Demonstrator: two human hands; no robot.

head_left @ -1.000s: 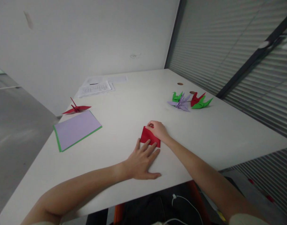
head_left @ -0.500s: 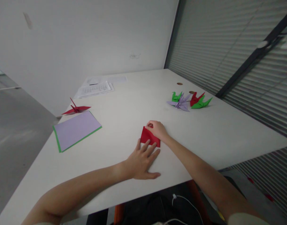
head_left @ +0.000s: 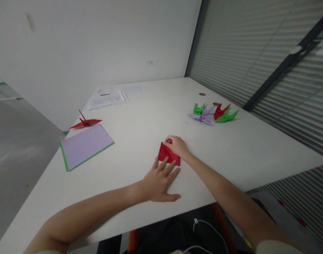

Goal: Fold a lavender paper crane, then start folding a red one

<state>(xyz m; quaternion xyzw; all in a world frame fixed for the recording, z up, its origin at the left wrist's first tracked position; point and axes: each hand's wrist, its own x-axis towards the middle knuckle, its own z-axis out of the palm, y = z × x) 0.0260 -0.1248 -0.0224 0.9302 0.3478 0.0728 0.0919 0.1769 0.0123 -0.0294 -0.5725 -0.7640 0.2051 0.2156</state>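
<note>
A small folded sheet of red origami paper (head_left: 165, 152) lies on the white table in front of me. My left hand (head_left: 161, 180) rests flat with its fingers spread, the fingertips touching the paper's near edge. At the far edge, my right hand (head_left: 176, 145) has its thumb and fingers pinched together on the paper. That hand covers the paper's far right part, so the fold under it is hidden.
To the left lie lilac and green paper sheets (head_left: 87, 146), with a red paper crane (head_left: 86, 122) just behind. Printed papers (head_left: 108, 100) lie at the back left. Several folded cranes, among them a lilac one (head_left: 203, 116) and a green one (head_left: 226, 116), sit at the right.
</note>
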